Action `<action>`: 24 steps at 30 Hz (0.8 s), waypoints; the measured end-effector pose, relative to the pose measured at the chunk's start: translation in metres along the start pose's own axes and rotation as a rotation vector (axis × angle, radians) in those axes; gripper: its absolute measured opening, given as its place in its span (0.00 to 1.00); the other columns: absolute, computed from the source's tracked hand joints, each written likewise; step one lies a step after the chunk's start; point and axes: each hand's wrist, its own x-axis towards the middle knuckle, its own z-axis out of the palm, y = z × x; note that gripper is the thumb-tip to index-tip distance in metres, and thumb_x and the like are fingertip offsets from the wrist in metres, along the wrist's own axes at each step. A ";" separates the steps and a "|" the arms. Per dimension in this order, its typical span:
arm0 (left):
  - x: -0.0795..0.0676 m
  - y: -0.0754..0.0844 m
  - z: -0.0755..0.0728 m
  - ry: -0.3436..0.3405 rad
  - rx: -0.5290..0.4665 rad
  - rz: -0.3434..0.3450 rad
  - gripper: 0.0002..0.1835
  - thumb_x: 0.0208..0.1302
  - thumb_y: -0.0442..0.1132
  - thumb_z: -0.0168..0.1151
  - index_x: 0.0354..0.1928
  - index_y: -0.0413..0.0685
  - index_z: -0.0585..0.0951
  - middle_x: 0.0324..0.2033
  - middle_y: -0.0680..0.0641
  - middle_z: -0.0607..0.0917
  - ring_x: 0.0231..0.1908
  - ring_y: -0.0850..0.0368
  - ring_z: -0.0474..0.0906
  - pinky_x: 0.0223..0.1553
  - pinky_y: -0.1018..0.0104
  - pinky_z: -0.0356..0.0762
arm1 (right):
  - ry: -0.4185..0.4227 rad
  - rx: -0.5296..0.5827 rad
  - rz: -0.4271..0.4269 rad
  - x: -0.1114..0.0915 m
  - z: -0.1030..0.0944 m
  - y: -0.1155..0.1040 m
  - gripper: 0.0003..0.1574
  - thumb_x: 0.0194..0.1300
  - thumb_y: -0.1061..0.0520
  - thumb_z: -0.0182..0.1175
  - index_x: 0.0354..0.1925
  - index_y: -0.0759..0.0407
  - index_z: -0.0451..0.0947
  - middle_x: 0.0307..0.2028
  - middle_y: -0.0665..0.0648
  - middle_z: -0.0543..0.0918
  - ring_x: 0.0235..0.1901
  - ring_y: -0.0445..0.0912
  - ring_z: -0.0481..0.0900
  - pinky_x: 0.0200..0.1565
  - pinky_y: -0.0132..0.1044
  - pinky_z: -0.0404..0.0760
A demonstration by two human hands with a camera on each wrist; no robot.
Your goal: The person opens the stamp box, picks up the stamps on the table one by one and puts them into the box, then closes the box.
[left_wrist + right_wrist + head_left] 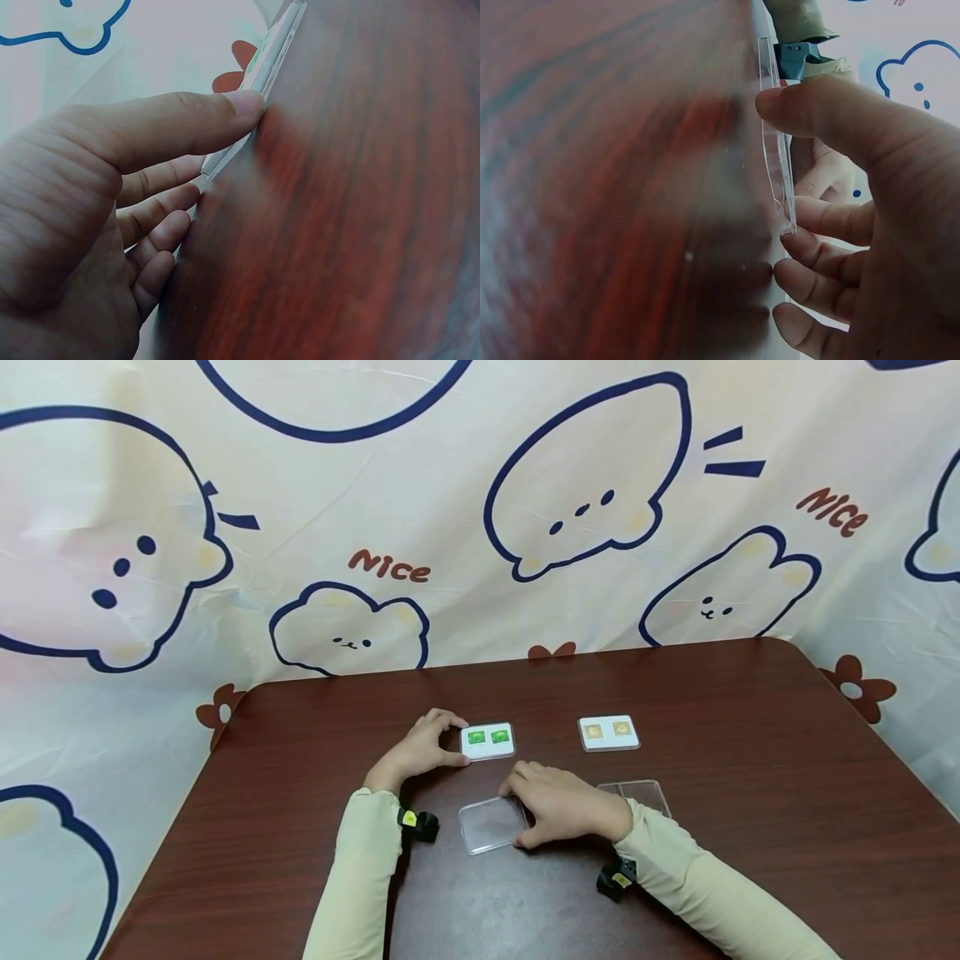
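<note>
My left hand (422,747) grips the left end of a flat white case (487,752) with two green squares on it. Thumb and fingers hold its opposite edges, as the left wrist view shows; the case (274,52) appears edge-on there. Nearer to me, my right hand (564,802) holds a clear, shallow plastic lid or box (491,825) by its right side. In the right wrist view this clear plastic piece (775,157) stands edge-on between thumb and fingers, close to the tabletop. Whether it is a lid or a box I cannot tell.
A second white case (609,743) with two yellowish squares lies at the back right. Another clear plastic piece (647,792) is partly hidden behind my right wrist. The brown table (787,777) meets a patterned cloth (465,610) at its far edge.
</note>
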 end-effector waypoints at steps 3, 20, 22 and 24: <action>0.000 0.001 0.000 -0.002 -0.001 0.003 0.30 0.55 0.43 0.72 0.60 0.51 0.74 0.64 0.45 0.66 0.63 0.45 0.62 0.63 0.45 0.63 | -0.005 0.037 0.020 0.000 -0.004 0.001 0.36 0.49 0.41 0.70 0.53 0.54 0.74 0.43 0.49 0.73 0.34 0.38 0.70 0.35 0.31 0.74; 0.000 0.000 0.001 0.006 0.006 -0.007 0.30 0.54 0.43 0.72 0.60 0.52 0.75 0.63 0.46 0.67 0.63 0.46 0.62 0.63 0.47 0.63 | -0.001 0.144 0.114 0.007 -0.028 0.015 0.35 0.54 0.44 0.69 0.56 0.56 0.70 0.46 0.51 0.70 0.20 0.38 0.67 0.21 0.32 0.68; 0.000 0.001 0.000 0.003 0.010 -0.003 0.30 0.54 0.43 0.72 0.60 0.52 0.75 0.63 0.45 0.67 0.63 0.46 0.63 0.63 0.46 0.64 | 0.001 0.144 0.115 0.010 -0.030 0.016 0.35 0.54 0.44 0.68 0.56 0.56 0.70 0.45 0.51 0.70 0.20 0.38 0.67 0.22 0.32 0.68; 0.000 0.001 0.000 0.002 0.014 0.003 0.30 0.54 0.43 0.72 0.60 0.51 0.75 0.63 0.45 0.67 0.63 0.46 0.63 0.62 0.46 0.64 | 0.010 0.138 0.113 0.012 -0.031 0.019 0.35 0.55 0.44 0.68 0.56 0.57 0.70 0.45 0.52 0.70 0.20 0.38 0.67 0.22 0.32 0.68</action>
